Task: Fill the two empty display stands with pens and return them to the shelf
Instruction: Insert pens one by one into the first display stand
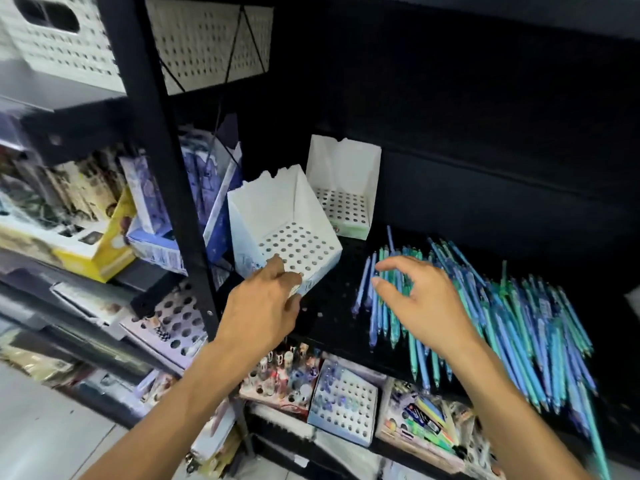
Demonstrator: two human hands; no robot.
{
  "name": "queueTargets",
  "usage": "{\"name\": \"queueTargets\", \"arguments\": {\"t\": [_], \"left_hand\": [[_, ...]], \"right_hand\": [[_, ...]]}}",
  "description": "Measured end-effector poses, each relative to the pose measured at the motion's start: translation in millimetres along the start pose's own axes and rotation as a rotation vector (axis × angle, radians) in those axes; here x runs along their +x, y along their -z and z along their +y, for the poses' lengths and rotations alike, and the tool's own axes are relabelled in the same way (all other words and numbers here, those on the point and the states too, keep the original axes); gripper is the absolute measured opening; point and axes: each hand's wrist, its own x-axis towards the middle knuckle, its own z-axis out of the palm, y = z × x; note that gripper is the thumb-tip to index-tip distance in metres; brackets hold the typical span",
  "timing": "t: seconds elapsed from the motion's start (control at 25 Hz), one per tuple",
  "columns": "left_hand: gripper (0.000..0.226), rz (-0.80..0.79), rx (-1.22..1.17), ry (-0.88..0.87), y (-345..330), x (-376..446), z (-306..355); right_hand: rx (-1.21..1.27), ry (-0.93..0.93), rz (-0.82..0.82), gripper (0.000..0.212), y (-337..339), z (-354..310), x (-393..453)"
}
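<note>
Far left, 9 o'clock: neighbouring shelf bay (69, 216) crammed w/ printed boxes – print too blurred to read.

Centre-left: near stand (287, 223), white card w/ hole grid in its floor, no pens in it. It sits tilted, front corner off the black shelf (332, 317). Left hand (266, 299) grips that front corner – thumb over the rim onto the grid, fingers under the lip. Prob. tilted so the holes face the person for loading, or being drawn nearer; can't tell which. Small mark on the front lip by the thumb, not legible.

At 12 o'clock from it, further back: second stand (343, 188), upright, flat on the shelf, also empty. Looks parked out of the way until its turn. Small reddish logo on its green front strip – too small to read.

Right of centre: right hand (415, 296) wide, fingers spread and loosely bent, holding nothing, hovering over the left edge of the pen pile (485, 313). Whether fingertips touch a pen – can't tell.

3 o'clock: blue/teal pens lie loose, roughly parallel, fanned across the shelf – spread flat so they're easy to pick in bunches, I'd guess.

Task barely begun: both stands unfilled.
</note>
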Motion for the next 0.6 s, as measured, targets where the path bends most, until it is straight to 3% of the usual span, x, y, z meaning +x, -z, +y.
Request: {"name": "queueTargets", "arguments": {"t": [0.12, 0.32, 0.4, 0.52, 0.6], "left_hand": [[0.024, -0.007, -0.149, -0.095, 4, -8, -13], [0.021, 0.032, -0.12, -0.041, 14, -3, -15], [0.019, 0.072, -0.132, -0.093, 15, -6, 6], [0.021, -0.017, -0.198, -0.249, 4, -7, 49], [0.018, -0.067, -0.227, -0.202, -9, 2, 73]], "right_hand": [[0.025, -0.037, 0.031, 0.019, -6, -2, 1], [0.138, -0.134, 0.11, 0.015, 12, 6, -15], [0.15, -0.146, 0.142, 0.014, 22, 16, -27], [0.125, -0.122, 0.167, 0.013, 31, 37, -46], [0.121, -0.114, 0.171, 0.013, 34, 48, -54]]}}
